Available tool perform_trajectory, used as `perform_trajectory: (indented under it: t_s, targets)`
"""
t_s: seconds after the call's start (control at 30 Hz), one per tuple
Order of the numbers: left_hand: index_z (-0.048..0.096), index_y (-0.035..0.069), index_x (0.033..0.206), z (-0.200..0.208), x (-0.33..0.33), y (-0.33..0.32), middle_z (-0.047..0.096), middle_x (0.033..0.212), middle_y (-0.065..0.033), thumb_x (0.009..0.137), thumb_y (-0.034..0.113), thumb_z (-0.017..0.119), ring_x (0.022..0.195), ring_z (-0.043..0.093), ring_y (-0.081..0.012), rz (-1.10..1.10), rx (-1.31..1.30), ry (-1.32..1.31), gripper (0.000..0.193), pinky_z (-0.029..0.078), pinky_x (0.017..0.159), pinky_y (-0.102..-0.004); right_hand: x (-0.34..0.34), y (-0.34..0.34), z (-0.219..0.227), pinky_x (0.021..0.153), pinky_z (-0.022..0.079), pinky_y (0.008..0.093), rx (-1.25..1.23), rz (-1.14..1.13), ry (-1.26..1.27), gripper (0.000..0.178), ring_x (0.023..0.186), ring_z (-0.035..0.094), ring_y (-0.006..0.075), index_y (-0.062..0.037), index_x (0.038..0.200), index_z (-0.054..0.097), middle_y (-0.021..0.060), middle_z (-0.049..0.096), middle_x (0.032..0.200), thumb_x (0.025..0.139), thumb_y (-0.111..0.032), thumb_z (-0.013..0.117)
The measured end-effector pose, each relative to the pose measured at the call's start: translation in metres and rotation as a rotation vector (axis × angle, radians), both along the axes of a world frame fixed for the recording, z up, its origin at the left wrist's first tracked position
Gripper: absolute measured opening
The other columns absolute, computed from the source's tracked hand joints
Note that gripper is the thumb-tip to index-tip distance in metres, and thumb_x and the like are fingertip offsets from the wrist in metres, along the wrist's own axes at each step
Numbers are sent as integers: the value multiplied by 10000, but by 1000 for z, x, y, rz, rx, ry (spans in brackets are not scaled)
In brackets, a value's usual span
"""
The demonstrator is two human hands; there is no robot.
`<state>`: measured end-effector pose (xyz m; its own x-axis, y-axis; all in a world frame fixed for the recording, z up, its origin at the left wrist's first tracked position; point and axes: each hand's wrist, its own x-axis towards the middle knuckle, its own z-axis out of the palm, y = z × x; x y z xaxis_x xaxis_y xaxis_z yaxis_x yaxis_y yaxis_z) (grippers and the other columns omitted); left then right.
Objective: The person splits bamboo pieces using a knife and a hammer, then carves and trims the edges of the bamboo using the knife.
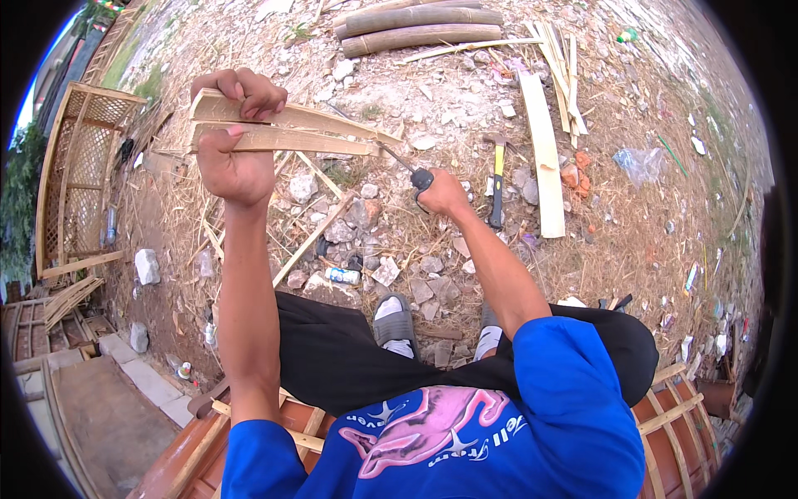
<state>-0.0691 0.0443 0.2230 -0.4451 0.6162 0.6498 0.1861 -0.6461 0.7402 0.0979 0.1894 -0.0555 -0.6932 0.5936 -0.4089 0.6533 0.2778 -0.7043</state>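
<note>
My left hand [237, 137] is closed round the near end of a split bamboo strip [291, 137], its two halves parted by a narrow gap, one above the other. Fingers curl over the upper half and the thumb lies over the lower. My right hand [443, 194] is wrapped round the black handle of a knife [400, 160]. Its thin dark blade crosses the far right end of the bamboo; whether it sits inside the split is hard to see. A hammer [498, 181] with a yellow and black handle lies just right of my right hand.
A wide pale bamboo strip [542, 158] lies right of the hammer, below thinner strips [565, 75]. Bamboo poles [424, 29] rest at the top. Stones [363, 214], a drink can [342, 275] and a plastic bag [640, 165] litter the ground. A lattice frame [83, 166] stands left.
</note>
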Motion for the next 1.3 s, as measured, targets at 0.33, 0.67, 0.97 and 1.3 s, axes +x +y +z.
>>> perform_trajectory:
  t_s: [0.33,0.67,0.97,1.3]
  targets:
    - [396,79,987,27,15,-35,343,752,-63,691,235,476,712,334,-189,72,59,62,343,320,716,-387,1,-12,31,748,541,494,252,26,8,297,823,682,403,-81,1002,627,216,689,815,721,-171,654]
    - [406,82,988,44,14,-37,355,768,-64,685,227,456,721,337,-187,81,113,9,340,317,725,-381,-4,-3,17,799,529,483,170,37,114,292,886,668,410,-57,967,630,234,689,889,707,-186,664]
    - [389,86,945,45,1,-49,340,754,-61,676,231,467,692,307,-181,83,108,6,315,301,694,-367,4,-21,52,776,541,467,153,100,105,368,823,680,409,-83,1047,649,232,694,823,704,-215,662]
    - [421,101,850,111,13,-115,336,731,-50,599,214,501,658,324,-179,42,192,-12,287,323,737,-352,55,25,-16,883,523,470,111,-92,-254,405,993,654,420,-82,1098,659,251,688,1022,728,-246,654]
